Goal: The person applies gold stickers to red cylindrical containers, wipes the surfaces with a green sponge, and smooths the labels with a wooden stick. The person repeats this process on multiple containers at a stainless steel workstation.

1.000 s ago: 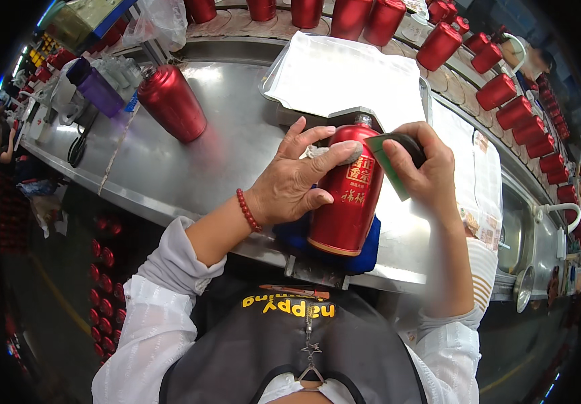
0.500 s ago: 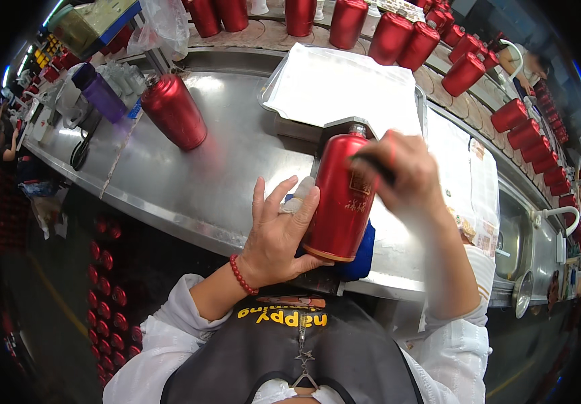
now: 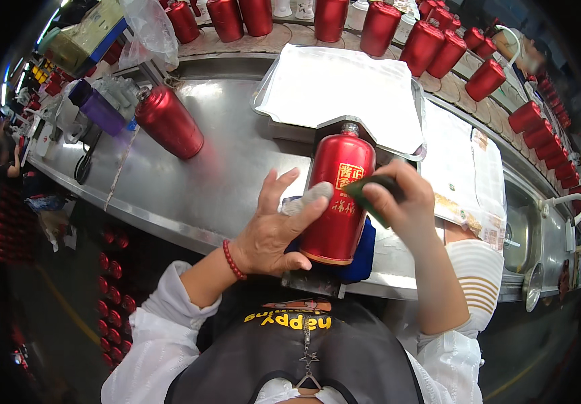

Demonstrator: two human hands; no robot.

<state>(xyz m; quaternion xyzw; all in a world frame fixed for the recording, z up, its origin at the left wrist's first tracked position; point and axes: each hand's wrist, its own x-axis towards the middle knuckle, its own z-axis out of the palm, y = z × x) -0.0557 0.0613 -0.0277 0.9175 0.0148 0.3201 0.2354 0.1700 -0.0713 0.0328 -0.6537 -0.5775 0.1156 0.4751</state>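
A red bottle (image 3: 331, 232) with a gold square emblem and gold script rests in a holder in front of me, its neck pointing away. Blue cloth (image 3: 364, 250) shows under its right side. My right hand (image 3: 405, 202) is closed around a flat dark green scraper (image 3: 381, 195), whose tip is at the emblem. To the left of the bottle, my left hand (image 3: 273, 225) has its fingers spread. White coverings wrap some of its fingertips; the index finger touches or overlaps the bottle's left edge. The thumb sits beside the bottle's base.
Another red bottle (image 3: 169, 124) stands on the metal bench to the left, near a purple bottle (image 3: 97, 109). Behind the holder is a tray with white sheets (image 3: 341, 81). A curved conveyor (image 3: 273, 44) carries several red bottles. At right are papers (image 3: 462, 168) and a sink (image 3: 523, 236).
My right hand has come down and nearer with the scraper, uncovering the emblem. My left thumb has come away from under the bottle's base. Bottles on the conveyor have shifted rightward.
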